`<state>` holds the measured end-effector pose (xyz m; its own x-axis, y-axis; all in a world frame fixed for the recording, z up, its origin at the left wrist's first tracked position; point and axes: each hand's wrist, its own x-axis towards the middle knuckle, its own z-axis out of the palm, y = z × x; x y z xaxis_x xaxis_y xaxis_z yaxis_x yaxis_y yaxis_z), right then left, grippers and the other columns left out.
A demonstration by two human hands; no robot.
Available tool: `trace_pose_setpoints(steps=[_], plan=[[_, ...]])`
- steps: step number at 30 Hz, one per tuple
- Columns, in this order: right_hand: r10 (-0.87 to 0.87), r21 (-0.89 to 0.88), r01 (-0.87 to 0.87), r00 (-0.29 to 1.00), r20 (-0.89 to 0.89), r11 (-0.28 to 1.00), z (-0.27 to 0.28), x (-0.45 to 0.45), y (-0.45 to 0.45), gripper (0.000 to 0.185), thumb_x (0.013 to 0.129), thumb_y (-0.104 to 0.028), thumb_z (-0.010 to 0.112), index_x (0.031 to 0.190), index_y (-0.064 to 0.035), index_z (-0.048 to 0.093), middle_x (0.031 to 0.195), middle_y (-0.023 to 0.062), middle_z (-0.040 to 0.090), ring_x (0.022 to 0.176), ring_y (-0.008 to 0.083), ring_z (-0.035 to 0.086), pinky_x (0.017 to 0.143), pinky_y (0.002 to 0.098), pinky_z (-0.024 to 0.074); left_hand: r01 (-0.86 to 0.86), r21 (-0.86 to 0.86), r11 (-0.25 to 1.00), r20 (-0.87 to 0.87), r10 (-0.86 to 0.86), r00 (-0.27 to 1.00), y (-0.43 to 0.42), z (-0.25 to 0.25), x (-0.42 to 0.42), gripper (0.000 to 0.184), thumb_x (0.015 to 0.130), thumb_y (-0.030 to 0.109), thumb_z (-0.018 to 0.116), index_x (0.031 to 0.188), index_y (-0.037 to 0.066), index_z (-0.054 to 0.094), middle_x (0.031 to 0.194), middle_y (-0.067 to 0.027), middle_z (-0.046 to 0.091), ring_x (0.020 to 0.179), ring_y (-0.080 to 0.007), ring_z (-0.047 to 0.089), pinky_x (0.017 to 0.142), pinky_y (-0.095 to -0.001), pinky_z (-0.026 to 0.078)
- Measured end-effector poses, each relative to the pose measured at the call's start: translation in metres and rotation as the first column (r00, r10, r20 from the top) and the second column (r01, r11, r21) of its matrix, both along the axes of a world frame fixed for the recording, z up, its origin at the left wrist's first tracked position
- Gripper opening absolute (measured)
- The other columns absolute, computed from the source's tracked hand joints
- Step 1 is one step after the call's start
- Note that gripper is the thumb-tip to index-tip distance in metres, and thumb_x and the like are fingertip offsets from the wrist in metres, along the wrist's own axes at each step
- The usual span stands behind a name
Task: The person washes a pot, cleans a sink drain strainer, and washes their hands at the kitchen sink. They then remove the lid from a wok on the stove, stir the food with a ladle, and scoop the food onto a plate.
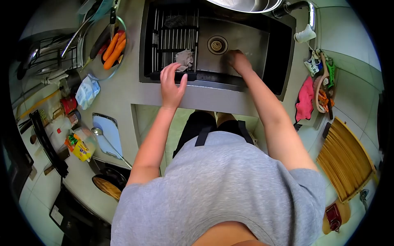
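My left hand [172, 87] is at the front rim of the dark sink [254, 45], its fingers apart and nothing held. Just beyond its fingertips, a crumpled whitish scrap [184, 59] lies on the metal drying rack [175, 40] across the sink's left side. Inside the basin, my right hand [241, 64] hangs low, to the right of and nearer me than the round drain strainer [217, 45]. Its fingers point down and are smeared by motion, so whether they hold anything is hidden.
A metal pot [248, 4] stands behind the sink, beside the faucet [305, 20]. At left, a glass bowl holds carrots [115, 51], with a blue-white cloth [87, 92] nearby. A ladle [108, 142] crosses a blue board [104, 130]. A pink cloth [304, 100] hangs at right.
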<state>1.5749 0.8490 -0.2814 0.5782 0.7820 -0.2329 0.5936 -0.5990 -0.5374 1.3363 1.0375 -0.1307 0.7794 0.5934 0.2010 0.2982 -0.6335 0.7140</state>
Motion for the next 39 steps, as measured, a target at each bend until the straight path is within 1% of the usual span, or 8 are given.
trace_pose_setpoints(steps=[8, 12, 17, 19, 23, 31, 35, 39], plan=[[-0.085, 0.030, 0.081, 0.977, 0.195, 0.996, 0.100, 0.005, -0.052, 0.013, 0.067, -0.005, 0.066, 0.079, -0.0061, 0.060, 0.096, 0.0124, 0.058, 0.091, 0.0332, 0.055, 0.071, 0.0427, 0.0457, 0.317, 0.039, 0.948, 0.153, -0.319, 0.935, -0.049, 0.018, 0.084, 0.017, 0.065, -0.006, 0.062, 0.075, 0.005, 0.053, 0.070, -0.0110, 0.049, 0.071, -0.0311, 0.052, 0.063, -0.0403, 0.044], [-0.028, -0.105, 0.018, 0.994, -0.103, 0.994, 0.106, 0.010, -0.087, 0.066, 0.074, -0.021, 0.075, 0.131, -0.0016, 0.049, 0.122, 0.0229, 0.059, 0.117, 0.0347, 0.055, 0.098, 0.0386, 0.0442, 0.300, -0.254, 0.919, -0.655, -0.392, 0.646, -0.090, 0.012, 0.106, 0.093, 0.076, 0.022, 0.075, 0.149, 0.011, 0.020, 0.151, -0.0252, 0.020, 0.140, -0.0405, 0.023, 0.112, -0.0435, 0.028], [-0.393, -0.013, 0.419, 0.839, -0.376, 0.908, 0.130, 0.135, -0.109, 0.052, 0.079, -0.024, 0.071, 0.123, -0.0021, 0.055, 0.102, 0.0146, 0.068, 0.080, 0.0210, 0.067, 0.064, 0.0334, 0.0539, 0.212, -0.448, 0.868, -0.312, -0.374, 0.874, -0.099, -0.005, 0.140, 0.082, 0.087, 0.044, 0.061, 0.146, 0.001, 0.024, 0.150, -0.0249, 0.025, 0.139, -0.0364, 0.027, 0.112, -0.0408, 0.027], [-0.454, 0.073, 0.502, 0.826, -0.333, 0.862, 0.137, 0.191, -0.109, 0.048, 0.081, -0.020, 0.069, 0.122, -0.0014, 0.055, 0.087, 0.0105, 0.068, 0.062, 0.0150, 0.063, 0.053, 0.0302, 0.0502, -0.035, -0.939, 0.343, -0.130, -0.259, 0.957, -0.100, 0.014, 0.162, 0.075, 0.095, 0.047, 0.048, 0.145, -0.003, 0.024, 0.151, -0.0225, 0.024, 0.140, -0.0326, 0.026, 0.114, -0.0388, 0.022], [-0.516, 0.350, 0.427, 0.829, 0.217, 0.834, 0.131, 0.294, -0.083, 0.043, 0.082, -0.028, 0.067, 0.115, -0.0008, 0.061, 0.087, 0.0133, 0.069, 0.073, 0.0239, 0.067, 0.068, 0.0343, 0.0507, 0.068, -0.937, -0.341, 0.037, 0.097, 0.995, -0.123, 0.036, 0.209, 0.060, 0.102, 0.037, 0.033, 0.144, -0.005, 0.024, 0.150, -0.0240, 0.025, 0.138, -0.0326, 0.030, 0.114, -0.0402, 0.028], [-0.525, 0.327, 0.503, 0.851, -0.026, 0.800, 0.148, 0.358, -0.039, 0.017, 0.086, -0.016, 0.062, 0.090, -0.0038, 0.073, 0.075, 0.0093, 0.071, 0.070, 0.0179, 0.069, 0.064, 0.0321, 0.0521, 0.166, -0.876, -0.452, 0.038, 0.278, 0.960, -0.162, 0.051, 0.289, 0.049, 0.103, 0.023, 0.029, 0.139, -0.009, 0.030, 0.143, -0.0264, 0.035, 0.131, -0.0354, 0.041, 0.108, -0.0395, 0.038], [-0.636, 0.493, 0.458, 0.713, 0.293, 0.740, 0.142, 0.338, -0.048, 0.027, 0.085, -0.021, 0.063, 0.108, -0.0075, 0.067, 0.082, 0.0123, 0.070, 0.073, 0.0286, 0.066, 0.069, 0.0363, 0.0515, 0.148, -0.877, -0.457, -0.015, 0.332, 0.943, -0.166, 0.046, 0.303, 0.047, 0.102, 0.022, 0.029, 0.137, -0.010, 0.033, 0.140, -0.0263, 0.039, 0.128, -0.0354, 0.044, 0.106, -0.0398, 0.041], [-0.357, 0.392, 0.644, 0.724, -0.590, 0.658, 0.140, 0.256, -0.068, 0.015, 0.090, -0.015, 0.056, 0.094, -0.0034, 0.065, 0.089, 0.0111, 0.068, 0.070, 0.0164, 0.066, 0.065, 0.0295, 0.0538, 0.128, -0.883, -0.452, -0.062, 0.382, 0.922, -0.168, 0.023, 0.312, 0.046, 0.102, 0.019, 0.029, 0.138, -0.010, 0.029, 0.141, -0.0290, 0.035, 0.130, -0.0383, 0.041, 0.109, -0.0435, 0.037]])
